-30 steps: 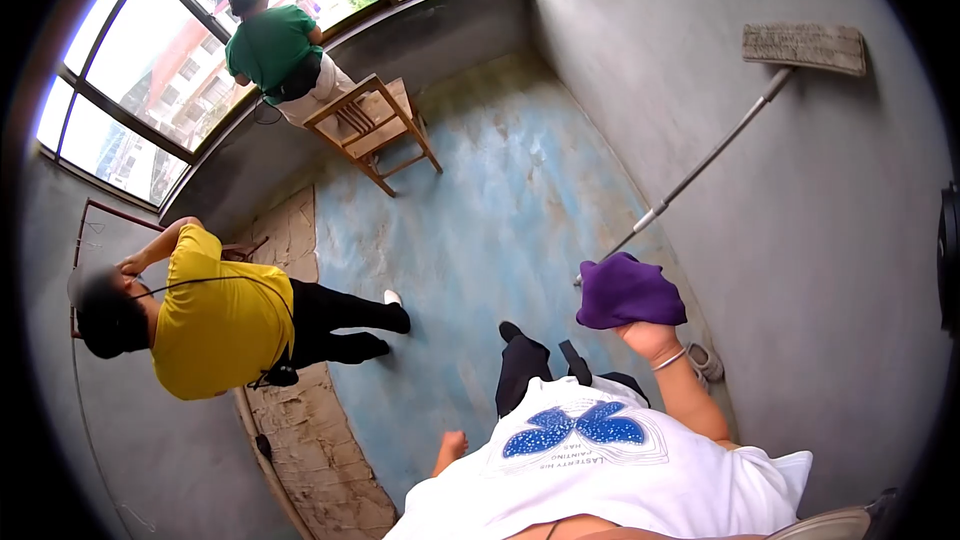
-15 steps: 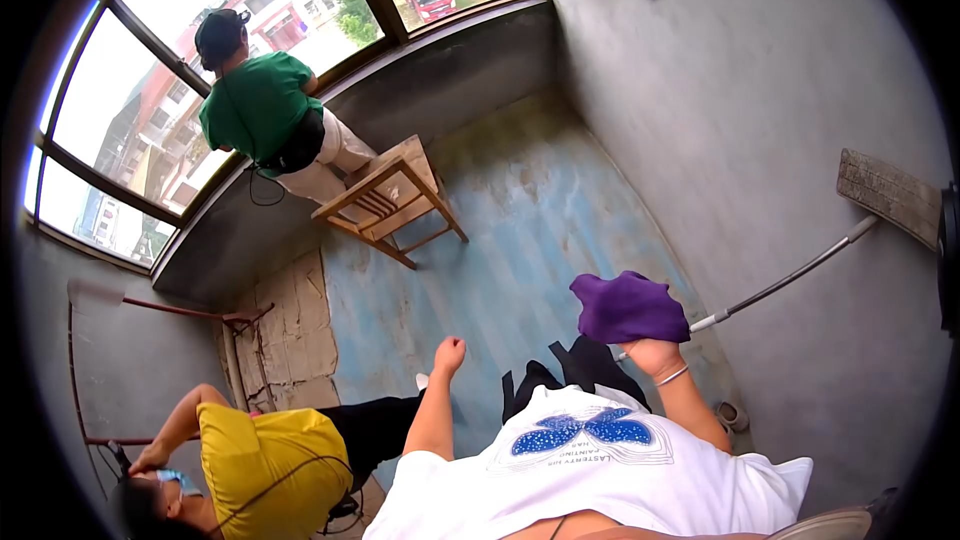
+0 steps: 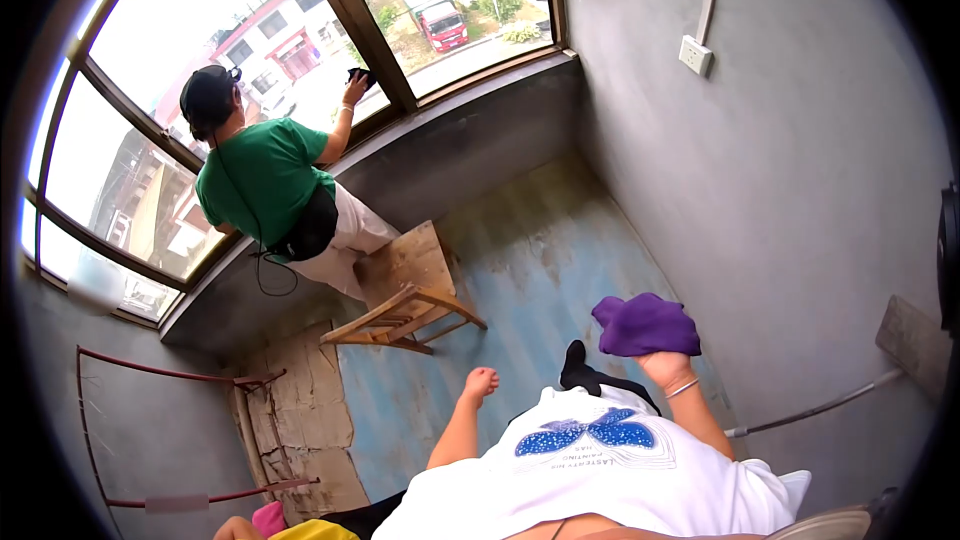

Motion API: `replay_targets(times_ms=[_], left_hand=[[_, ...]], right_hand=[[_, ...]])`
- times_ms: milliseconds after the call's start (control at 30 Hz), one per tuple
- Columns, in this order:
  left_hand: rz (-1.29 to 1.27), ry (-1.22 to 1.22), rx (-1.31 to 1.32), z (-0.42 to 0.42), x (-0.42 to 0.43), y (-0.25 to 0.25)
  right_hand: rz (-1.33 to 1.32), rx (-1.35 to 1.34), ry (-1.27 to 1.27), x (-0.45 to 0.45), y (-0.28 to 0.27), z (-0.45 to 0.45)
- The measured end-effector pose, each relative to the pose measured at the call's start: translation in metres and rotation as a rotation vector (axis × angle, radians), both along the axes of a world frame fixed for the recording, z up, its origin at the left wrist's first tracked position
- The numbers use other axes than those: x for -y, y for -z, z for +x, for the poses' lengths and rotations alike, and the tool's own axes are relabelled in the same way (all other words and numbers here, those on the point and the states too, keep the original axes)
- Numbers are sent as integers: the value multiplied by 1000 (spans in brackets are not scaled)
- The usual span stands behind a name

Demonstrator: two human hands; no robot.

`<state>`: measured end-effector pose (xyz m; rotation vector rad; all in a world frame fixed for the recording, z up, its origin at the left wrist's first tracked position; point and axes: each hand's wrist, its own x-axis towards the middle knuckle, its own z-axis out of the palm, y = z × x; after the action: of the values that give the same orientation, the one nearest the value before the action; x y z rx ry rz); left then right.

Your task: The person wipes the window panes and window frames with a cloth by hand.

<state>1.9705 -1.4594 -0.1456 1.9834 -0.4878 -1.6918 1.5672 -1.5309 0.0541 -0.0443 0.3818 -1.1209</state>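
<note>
A bunched purple cloth [image 3: 648, 326] is in my right hand [image 3: 667, 370], which has a bracelet at the wrist and is raised in front of my body. The fingers are partly covered by the cloth. My left hand [image 3: 482, 382] hangs in the air at my left side, its fingers curled in, with nothing visible in it. Ahead of that hand is a wooden chair [image 3: 405, 262], apart from it.
A person in a green shirt [image 3: 262, 172] is at the window, one hand on the glass side. At lower left, part of a person's yellow clothing [image 3: 312, 530] shows near a red metal frame [image 3: 165, 365]. A pole [image 3: 815, 412] with a flat head leans right. Cardboard [image 3: 310, 410] covers some floor.
My view has moved forward, and the yellow-clothed person has slipped mostly out of the lower left. The person in green has raised a hand to the window. The purple cloth stays in my right hand.
</note>
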Motion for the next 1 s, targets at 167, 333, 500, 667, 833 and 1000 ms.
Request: replay_targets(times_ms=[167,333,500,667,833,1000], left_hand=[[242,31,-20,33,-13,41],[341,191,163,17,61,1],[226,180,21,22,195,8],[-38,270,-51,81,379,45],[-336,287,385,126,560,10],[-794,114,663,148,723,-138]], right_hand=[[-57,-62,60,113,-25,5],[40,55,55,202,-33,19],[-31,-3,48,301,-15,58],[-184,4,57,422,-36,106],[-621,-1389,-116,504,-87,137],[-950,-1895,349,610,-97,161]])
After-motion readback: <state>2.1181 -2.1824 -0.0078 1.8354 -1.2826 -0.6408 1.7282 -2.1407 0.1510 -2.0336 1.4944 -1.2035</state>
